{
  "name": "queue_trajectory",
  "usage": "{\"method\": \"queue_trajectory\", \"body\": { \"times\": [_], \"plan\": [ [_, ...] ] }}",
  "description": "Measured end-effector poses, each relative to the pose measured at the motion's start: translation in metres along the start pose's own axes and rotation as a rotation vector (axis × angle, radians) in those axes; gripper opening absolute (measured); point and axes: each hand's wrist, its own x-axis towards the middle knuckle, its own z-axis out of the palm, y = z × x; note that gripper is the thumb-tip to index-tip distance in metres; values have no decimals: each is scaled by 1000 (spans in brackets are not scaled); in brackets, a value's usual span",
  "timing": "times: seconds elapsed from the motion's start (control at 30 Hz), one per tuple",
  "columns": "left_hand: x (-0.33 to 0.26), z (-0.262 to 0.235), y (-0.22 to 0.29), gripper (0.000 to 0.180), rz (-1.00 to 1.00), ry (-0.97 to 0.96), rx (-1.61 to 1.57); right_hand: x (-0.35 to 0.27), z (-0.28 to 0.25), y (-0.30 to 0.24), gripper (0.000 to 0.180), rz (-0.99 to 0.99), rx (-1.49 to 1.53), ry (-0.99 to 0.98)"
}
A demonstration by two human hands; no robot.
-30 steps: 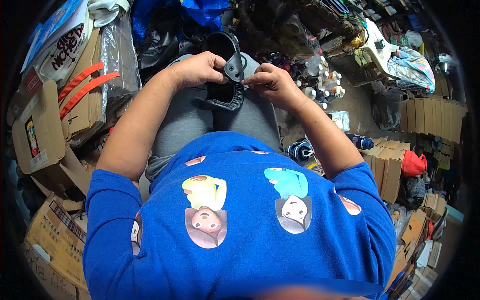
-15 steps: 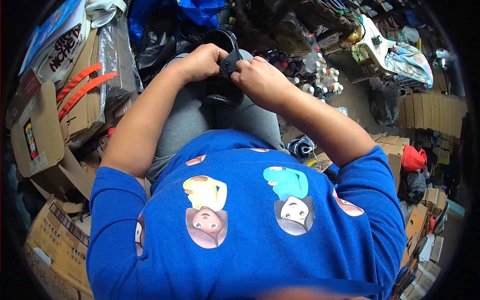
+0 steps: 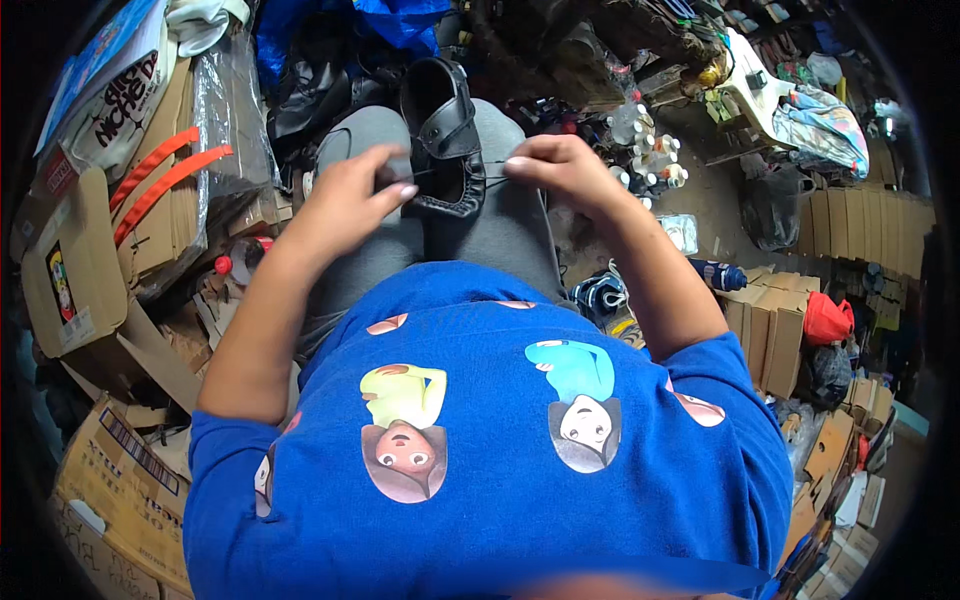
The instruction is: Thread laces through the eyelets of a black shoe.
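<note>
A black leather shoe (image 3: 448,140) with a strap across its opening rests upright on my lap, between my thighs. Its near rim looks gathered, and a thin dark thread (image 3: 496,179) runs out from its right side. My right hand (image 3: 565,172) pinches that thread just right of the shoe. On the other side my left hand (image 3: 355,198) is slightly blurred, thumb and forefinger curved towards the shoe. A short dark line of thread reaches it from the shoe's opening. Neither hand touches the shoe itself.
Black shoes (image 3: 305,95) and a blue plastic bag (image 3: 400,25) lie beyond my knees. Several small bottles (image 3: 655,155) stand to the right, near a white plastic chair (image 3: 750,85). Cardboard boxes (image 3: 85,270) crowd my left, with orange strips (image 3: 165,180); more cardboard (image 3: 775,325) is stacked right.
Both hands were together on the shoe's strap. They have moved apart, left and right, drawing thread out, and the shoe now sits on my lap without a hand on it.
</note>
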Motion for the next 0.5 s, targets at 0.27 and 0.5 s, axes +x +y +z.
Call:
{"method": "queue_trajectory", "body": {
  "times": [0.27, 0.5],
  "plan": [
    [-12, -69, -41, 32, -204, 94, -41, -35, -67, 27, 24, -73, 641, 65],
    [28, -21, 5, 40, 35, 105, -1587, -21, -1, 13, 31, 277, -725, 106]
  ]
}}
